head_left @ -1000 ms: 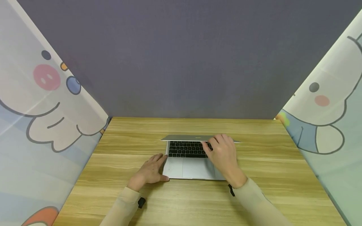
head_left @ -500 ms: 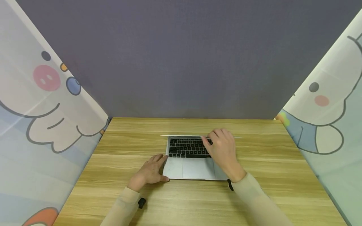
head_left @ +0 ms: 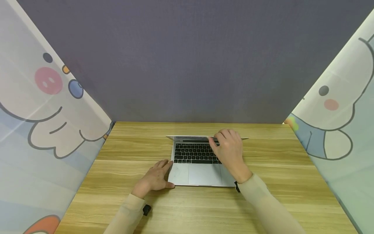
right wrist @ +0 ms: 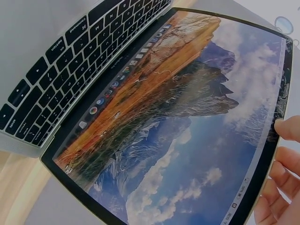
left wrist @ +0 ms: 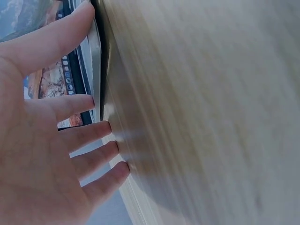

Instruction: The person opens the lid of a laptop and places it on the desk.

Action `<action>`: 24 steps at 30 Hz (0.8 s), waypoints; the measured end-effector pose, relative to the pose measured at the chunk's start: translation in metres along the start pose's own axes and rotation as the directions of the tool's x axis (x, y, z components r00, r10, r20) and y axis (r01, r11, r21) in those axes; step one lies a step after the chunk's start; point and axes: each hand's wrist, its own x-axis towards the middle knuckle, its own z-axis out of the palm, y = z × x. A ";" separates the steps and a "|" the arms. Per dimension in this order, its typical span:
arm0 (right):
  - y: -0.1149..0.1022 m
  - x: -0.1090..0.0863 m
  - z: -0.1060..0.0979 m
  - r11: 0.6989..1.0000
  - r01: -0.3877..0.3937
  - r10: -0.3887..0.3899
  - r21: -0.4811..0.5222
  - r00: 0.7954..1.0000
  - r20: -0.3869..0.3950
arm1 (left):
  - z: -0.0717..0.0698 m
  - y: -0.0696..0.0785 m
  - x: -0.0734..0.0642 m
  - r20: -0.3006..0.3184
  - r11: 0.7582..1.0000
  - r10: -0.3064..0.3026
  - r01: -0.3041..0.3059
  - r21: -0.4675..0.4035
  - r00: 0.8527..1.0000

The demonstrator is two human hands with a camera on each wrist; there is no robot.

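A silver laptop (head_left: 204, 174) with black keys lies on the wooden table, its lid (head_left: 190, 138) raised steeply. My right hand (head_left: 230, 156) holds the lid's top edge, right of centre. In the right wrist view the thumb lies on the dark border of the lit screen (right wrist: 164, 103), which shows a mountain picture, while the other fingers curl at the lid's outer edge. My left hand (head_left: 155, 177) rests at the left side of the base, its fingers straight and spread and its thumb at the front left corner. The left wrist view shows several fingertips down on the table.
The light wooden table (head_left: 117, 146) reaches back to a dark grey panel (head_left: 187, 65). Light panels with cartoon figures flank it, the left panel (head_left: 17, 139) and the right panel (head_left: 350, 172). Each wrist wears a small black device (head_left: 146, 210).
My right hand has tilted the lid back from leaning forward over the keys, through edge-on, to showing its screen side. More of the keyboard shows. My left hand has stayed in place.
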 end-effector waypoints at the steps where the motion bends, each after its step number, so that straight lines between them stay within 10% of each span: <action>1: 0.000 0.000 0.001 1.000 0.002 -0.002 -0.002 1.000 -0.002 | 0.000 0.000 0.000 0.003 1.000 0.001 -0.001 0.003 1.000; 24: 0.012 0.016 0.013 0.999 -0.015 0.016 0.038 1.000 -0.022 | -0.004 0.005 0.002 0.051 1.000 -0.005 0.003 0.029 0.999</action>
